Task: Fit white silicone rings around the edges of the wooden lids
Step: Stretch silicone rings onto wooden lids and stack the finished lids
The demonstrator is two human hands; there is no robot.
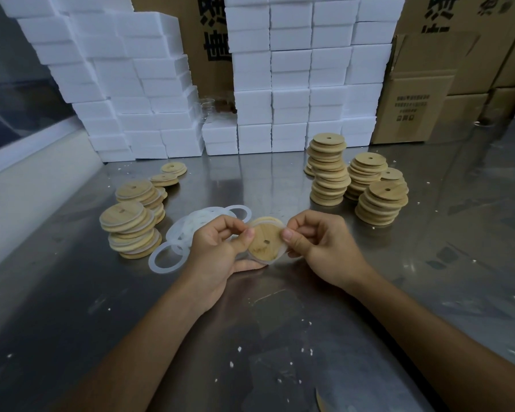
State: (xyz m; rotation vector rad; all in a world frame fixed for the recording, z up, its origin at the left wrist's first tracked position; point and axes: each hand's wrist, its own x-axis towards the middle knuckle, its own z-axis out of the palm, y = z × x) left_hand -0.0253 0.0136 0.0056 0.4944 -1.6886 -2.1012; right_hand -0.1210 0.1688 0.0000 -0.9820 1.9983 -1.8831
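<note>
A round wooden lid (pixel 265 240) with a small centre hole is held upright-tilted between both hands above the steel table (pixel 280 179). A white silicone ring (pixel 281 254) wraps its rim, showing along the lower and right edge. My left hand (pixel 220 248) pinches the lid's left edge, thumb on its face. My right hand (pixel 321 245) pinches the right edge over the ring. A pile of loose white rings (pixel 188 230) lies just behind my left hand. Lids with rings on them are stacked at the left (pixel 128 227). Bare wooden lids stand in stacks at the right (pixel 329 171).
White foam blocks (pixel 280 84) are stacked high along the back. Cardboard boxes (pixel 414 108) stand at the back right. Two single lids (pixel 168 173) lie at the far left. White foam crumbs (pixel 306 350) dot the table's near part. A pale wall ledge (pixel 27 185) runs along the left.
</note>
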